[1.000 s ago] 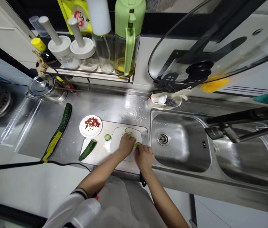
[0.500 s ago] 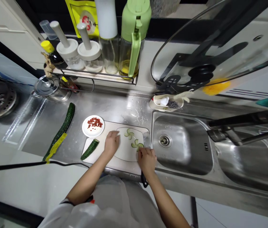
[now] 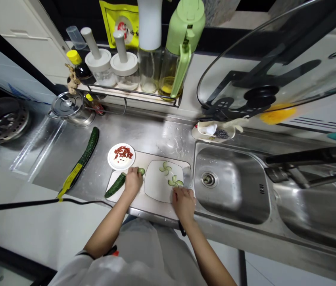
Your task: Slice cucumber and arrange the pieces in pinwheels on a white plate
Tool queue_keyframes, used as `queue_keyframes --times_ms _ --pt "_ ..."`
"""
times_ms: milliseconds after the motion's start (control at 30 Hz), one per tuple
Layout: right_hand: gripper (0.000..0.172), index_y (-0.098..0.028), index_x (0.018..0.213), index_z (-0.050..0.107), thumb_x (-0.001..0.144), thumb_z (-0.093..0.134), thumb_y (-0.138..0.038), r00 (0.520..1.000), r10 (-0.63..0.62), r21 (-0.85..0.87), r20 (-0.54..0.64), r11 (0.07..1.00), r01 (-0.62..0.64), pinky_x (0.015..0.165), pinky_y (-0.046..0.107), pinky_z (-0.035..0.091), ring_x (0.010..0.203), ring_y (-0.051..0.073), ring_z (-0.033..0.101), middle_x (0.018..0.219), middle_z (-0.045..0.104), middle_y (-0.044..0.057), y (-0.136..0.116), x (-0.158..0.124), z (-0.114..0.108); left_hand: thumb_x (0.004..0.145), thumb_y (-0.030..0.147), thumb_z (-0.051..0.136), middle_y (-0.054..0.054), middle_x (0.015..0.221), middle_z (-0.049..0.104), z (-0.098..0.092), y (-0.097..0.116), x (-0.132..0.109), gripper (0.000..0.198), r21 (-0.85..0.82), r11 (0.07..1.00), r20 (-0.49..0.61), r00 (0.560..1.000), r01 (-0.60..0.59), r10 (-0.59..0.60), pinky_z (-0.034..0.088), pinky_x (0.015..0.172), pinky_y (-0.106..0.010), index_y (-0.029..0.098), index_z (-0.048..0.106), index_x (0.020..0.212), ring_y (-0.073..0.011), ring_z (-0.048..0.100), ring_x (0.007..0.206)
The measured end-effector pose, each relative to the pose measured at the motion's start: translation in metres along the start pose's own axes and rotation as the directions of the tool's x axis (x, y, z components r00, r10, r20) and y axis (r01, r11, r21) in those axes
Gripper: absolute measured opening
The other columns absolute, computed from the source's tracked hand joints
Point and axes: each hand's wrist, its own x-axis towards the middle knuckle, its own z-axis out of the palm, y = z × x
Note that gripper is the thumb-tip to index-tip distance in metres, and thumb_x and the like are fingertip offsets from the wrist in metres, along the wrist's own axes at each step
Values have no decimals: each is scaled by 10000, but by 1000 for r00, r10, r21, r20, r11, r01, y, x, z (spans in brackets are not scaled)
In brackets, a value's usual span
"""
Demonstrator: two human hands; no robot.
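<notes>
My left hand (image 3: 133, 182) is over the cutting board (image 3: 138, 204), its fingers closed at some cucumber slices (image 3: 141, 171). The cut piece of cucumber (image 3: 116, 186) lies just left of it. My right hand (image 3: 184, 201) rests at the lower right rim of the white plate (image 3: 157, 190), fingers curled together; what they hold, if anything, is hidden. On that plate, thin cucumber slices (image 3: 165, 168) form one curved pinwheel, and a second pinwheel (image 3: 174, 181) sits near my right fingertips. A knife (image 3: 187, 178) lies along the board's right end, partly under my right hand.
A small plate of chopped red bits (image 3: 121, 157) touches the board's back left. A whole cucumber (image 3: 89, 151) and a lidded pot (image 3: 72, 109) are left. The sink (image 3: 230, 190) and faucet (image 3: 304, 167) are right. Jars and an oil bottle (image 3: 182, 51) fill the rack behind.
My left hand has moved left from the plate's edge to the cucumber slices on the board, and its fingers have closed there. My right hand stays by the plate. The view has shifted slightly.
</notes>
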Motion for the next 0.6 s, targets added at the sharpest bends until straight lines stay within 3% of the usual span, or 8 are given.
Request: queue_keyframes --times_ms 433,600 --pt "141 -235 921 670 866 541 -250 1000 5 2 30 1000 -5 626 292 197 944 197 439 879 636 25 -1 -8 1 871 208 443 -84 1053 630 -7 5 -8 283 104 994 19 1000 -24 22 405 742 -280 221 604 1104 -192 599 868" --pt "155 -229 894 674 874 522 -249 1000 -2 14 29 1000 2 623 292 208 935 192 442 872 635 29 -3 -8 0 872 212 432 -70 1015 643 -5 2 -8 245 66 997 -27 999 -37 38 399 729 -264 211 627 1020 -177 597 850"
